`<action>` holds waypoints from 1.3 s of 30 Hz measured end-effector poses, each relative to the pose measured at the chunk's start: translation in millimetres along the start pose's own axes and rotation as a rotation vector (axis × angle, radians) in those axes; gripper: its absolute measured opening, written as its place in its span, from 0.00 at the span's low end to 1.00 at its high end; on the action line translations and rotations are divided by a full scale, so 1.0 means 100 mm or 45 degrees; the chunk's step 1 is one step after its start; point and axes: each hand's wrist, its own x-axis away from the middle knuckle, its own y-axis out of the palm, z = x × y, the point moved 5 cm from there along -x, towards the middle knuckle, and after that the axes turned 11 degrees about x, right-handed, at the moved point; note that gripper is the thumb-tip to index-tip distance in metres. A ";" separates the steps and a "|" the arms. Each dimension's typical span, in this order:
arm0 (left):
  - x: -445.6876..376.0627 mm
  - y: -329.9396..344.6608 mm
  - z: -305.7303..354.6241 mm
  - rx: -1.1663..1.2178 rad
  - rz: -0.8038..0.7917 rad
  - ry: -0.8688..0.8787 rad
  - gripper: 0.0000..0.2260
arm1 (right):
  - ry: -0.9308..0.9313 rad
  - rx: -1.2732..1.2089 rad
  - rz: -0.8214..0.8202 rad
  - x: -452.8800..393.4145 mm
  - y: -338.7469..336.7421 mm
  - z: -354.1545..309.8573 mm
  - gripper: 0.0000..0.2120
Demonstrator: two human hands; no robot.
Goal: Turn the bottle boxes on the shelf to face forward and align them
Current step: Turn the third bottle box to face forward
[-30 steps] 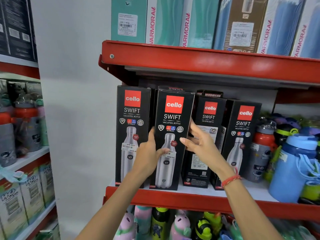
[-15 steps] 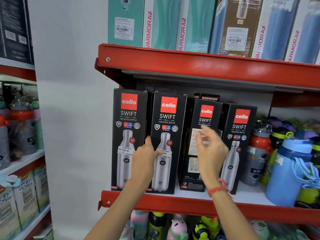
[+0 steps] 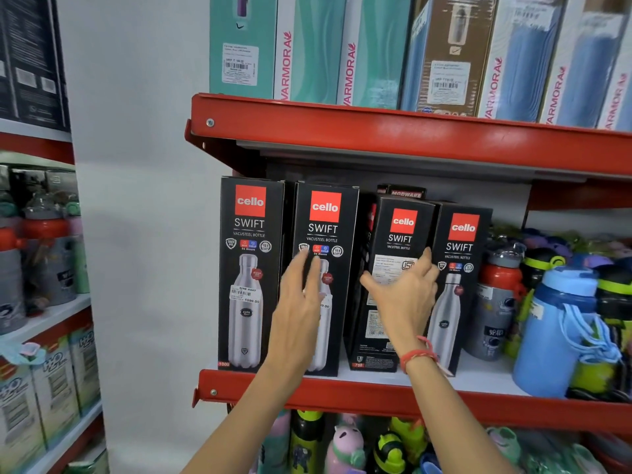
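Head view: both forearms reach up from the bottom edge toward the middle shelf (image 3: 342,391). The left hand (image 3: 299,302) is open, fingers (image 3: 301,265) straight and pointing up, spread flat before the second box (image 3: 325,234); whether it touches the box cannot be told. The right hand (image 3: 403,295) is also open, its fingers splayed against the face of the third box (image 3: 402,227), thumb out toward the left, without gripping it. A red band (image 3: 419,355) circles that wrist.

Four black bottle boxes stand upright on the shelf, long axes vertical, near its front edge and toward its left end. The first box (image 3: 249,241) and the second show their bottle-picture fronts. The third is set slightly back and shows a label panel of text. The fourth box (image 3: 461,241) stands just beside it, angled a little, bottle picture forward.

Right of the boxes the shelf carries loose bottles (image 3: 561,323). The upper shelf (image 3: 376,131) holds tall boxes (image 3: 307,49).
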 end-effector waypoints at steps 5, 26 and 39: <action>-0.06 0.14 0.17 0.210 -0.207 -0.026 0.10 | -0.099 -0.315 -0.062 0.21 -0.28 0.22 0.53; -0.08 0.14 0.56 0.998 -0.328 -0.401 0.26 | -0.520 -0.642 -0.861 -0.32 -0.85 0.24 0.38; -0.13 0.63 0.44 0.704 -0.330 -0.633 0.28 | -0.273 -0.655 -0.760 -0.34 -0.26 0.36 0.25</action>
